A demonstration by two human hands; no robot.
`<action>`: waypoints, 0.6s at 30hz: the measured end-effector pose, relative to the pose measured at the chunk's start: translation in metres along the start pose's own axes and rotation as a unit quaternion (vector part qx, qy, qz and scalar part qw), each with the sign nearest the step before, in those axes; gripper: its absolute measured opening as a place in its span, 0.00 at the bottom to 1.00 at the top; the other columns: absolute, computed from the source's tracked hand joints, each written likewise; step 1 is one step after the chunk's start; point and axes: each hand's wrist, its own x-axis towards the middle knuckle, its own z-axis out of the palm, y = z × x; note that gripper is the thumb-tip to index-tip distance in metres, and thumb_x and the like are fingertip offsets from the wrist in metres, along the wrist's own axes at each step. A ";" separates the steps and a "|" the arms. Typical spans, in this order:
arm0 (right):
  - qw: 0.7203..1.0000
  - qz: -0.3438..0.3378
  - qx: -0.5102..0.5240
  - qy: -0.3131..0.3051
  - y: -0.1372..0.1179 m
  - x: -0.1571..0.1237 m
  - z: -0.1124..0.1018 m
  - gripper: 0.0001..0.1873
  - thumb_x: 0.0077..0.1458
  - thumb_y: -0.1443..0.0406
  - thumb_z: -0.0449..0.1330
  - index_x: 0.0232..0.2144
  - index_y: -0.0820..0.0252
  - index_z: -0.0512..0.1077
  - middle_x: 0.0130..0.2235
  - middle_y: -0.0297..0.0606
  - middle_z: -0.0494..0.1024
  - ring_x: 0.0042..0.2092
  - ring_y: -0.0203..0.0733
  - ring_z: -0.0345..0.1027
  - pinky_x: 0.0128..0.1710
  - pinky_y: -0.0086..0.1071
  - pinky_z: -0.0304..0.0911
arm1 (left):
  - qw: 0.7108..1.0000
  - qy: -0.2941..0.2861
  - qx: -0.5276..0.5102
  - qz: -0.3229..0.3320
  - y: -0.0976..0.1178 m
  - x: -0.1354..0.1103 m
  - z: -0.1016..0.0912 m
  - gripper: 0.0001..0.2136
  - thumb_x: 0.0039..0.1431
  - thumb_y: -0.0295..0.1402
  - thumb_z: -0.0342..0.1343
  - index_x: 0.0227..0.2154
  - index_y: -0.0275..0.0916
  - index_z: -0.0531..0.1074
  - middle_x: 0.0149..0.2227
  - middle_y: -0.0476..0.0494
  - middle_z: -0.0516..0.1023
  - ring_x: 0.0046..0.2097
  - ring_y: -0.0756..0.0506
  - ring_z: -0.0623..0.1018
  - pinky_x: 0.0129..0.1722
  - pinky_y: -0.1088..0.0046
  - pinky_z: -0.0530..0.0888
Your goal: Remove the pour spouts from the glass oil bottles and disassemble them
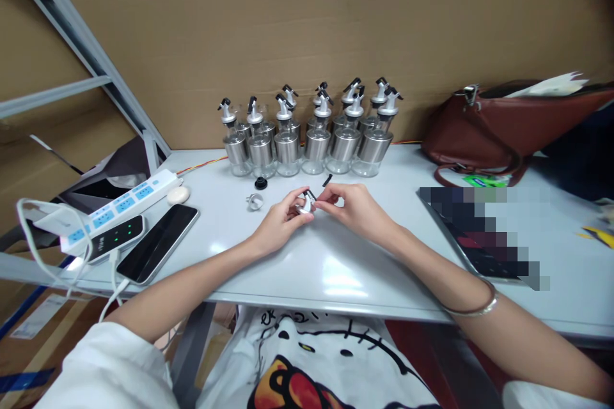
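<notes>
- Left hand: I see fingers and thumb pinching a silver spout head with a black lever.
- Right hand: thumb and index close together at the spout head's right side; can't tell from my end if they pinch a tiny part.
- Spout head sits between both hands, above the surface.
- Loose black strip lies just beyond the right hand's knuckles. Risk, I'd judge: a knuckle swing knocks it away.
- Silver ring near the left hand, on its left; black stopper beyond that. An outward elbow or wrist sweep could roll either off.
- Bottles stand upright, close-packed, beyond both hands. A long reach could clip one and tip its neighbours; glass bases look breakable.
- Left grip looks fingertip-only to me: pushing hard from the right could twist the spout head loose.
</notes>
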 end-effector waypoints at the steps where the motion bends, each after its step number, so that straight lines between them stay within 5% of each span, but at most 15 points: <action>1: 1.000 0.003 0.012 -0.003 0.000 0.000 -0.001 0.05 0.51 0.67 0.60 0.24 0.61 0.73 0.25 0.35 0.78 0.28 0.37 0.68 0.30 0.29 0.59 | 1.000 -0.001 0.003 0.001 0.000 0.000 0.000 0.27 0.55 0.34 0.57 0.57 0.39 0.60 0.37 0.48 0.66 0.37 0.50 0.69 0.41 0.73 0.66; 18: 0.982 0.057 0.181 -0.024 0.012 0.002 0.007 0.10 0.45 0.60 0.63 0.22 0.62 0.72 0.24 0.36 0.76 0.28 0.37 0.65 0.30 0.31 0.58 | 0.999 0.006 0.052 0.013 0.003 -0.002 0.001 0.24 0.54 0.36 0.56 0.54 0.37 0.63 0.35 0.49 0.69 0.33 0.50 0.73 0.36 0.75 0.68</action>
